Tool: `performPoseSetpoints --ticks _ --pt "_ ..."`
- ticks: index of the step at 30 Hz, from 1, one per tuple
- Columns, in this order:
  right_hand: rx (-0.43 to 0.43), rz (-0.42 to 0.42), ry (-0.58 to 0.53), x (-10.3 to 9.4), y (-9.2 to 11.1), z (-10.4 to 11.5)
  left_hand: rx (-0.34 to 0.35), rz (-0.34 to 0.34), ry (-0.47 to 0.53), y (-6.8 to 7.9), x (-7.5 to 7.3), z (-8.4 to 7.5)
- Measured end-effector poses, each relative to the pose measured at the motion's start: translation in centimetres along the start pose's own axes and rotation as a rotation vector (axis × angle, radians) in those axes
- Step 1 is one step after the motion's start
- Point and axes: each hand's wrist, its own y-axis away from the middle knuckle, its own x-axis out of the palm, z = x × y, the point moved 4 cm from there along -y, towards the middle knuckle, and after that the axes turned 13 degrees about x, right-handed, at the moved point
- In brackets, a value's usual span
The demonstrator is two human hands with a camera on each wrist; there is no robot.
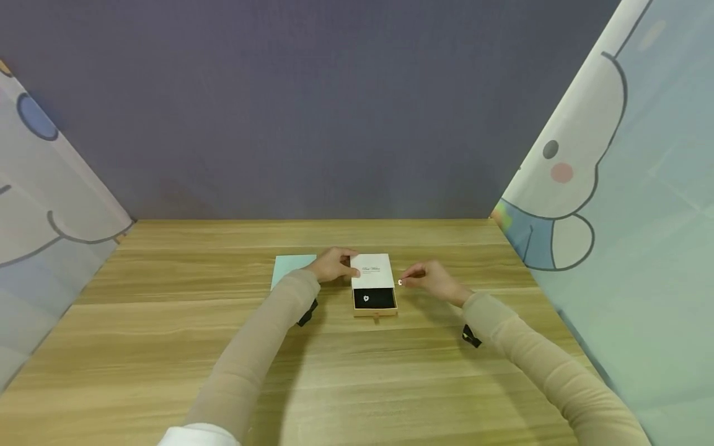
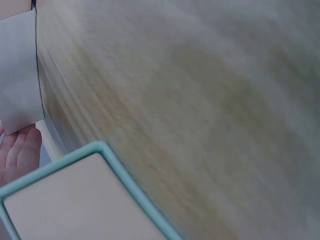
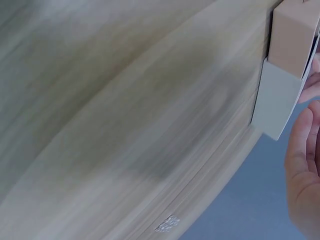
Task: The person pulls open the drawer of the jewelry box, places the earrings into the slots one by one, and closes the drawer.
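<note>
A small drawer-style jewellery box lies in the middle of the table. Its white sleeve (image 1: 372, 272) bears dark print, and the tray (image 1: 376, 313) with a black lining is slid partly out toward me. On the lining sits a silvery heart-shaped earring (image 1: 365, 298). My left hand (image 1: 333, 264) grips the sleeve's left side, thumb over its edge; the left wrist view shows its fingertips (image 2: 30, 147) at the sleeve end. Right of the box, my right hand (image 1: 432, 282) pinches a second small heart-shaped earring (image 1: 400, 282) between thumb and finger, partly covered by the fingertips.
A flat teal square (image 1: 291, 266) lies left of the box, partly behind the left wrist; up close it has a teal rim around a pale panel (image 2: 80, 205). A glittering silvery piece (image 3: 167, 223) shows low in the right wrist view. A dark wall (image 1: 312, 124) rises behind the table.
</note>
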Motion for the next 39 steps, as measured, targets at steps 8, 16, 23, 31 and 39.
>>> performPoseSetpoints --ticks 8,16,23,31,39 --pt "-0.06 0.029 0.017 1.1 0.0 0.7 -0.016 0.0 0.003 0.1 0.1 0.3" --pt "-0.048 0.094 -0.051 2.1 -0.2 1.5 -0.002 -0.004 -0.006 -0.2 0.1 0.4" --pt "-0.017 0.115 -0.024 3.0 -0.4 1.9 -0.007 0.0 0.001 0.0 0.2 0.0" --pt "0.023 0.153 0.006 3.6 -0.3 2.5 -0.011 0.003 -0.002 0.1 0.3 -0.2" --pt "0.112 0.146 0.091 4.1 -1.2 2.8 0.001 -0.014 0.016 -0.1 0.1 -0.1"
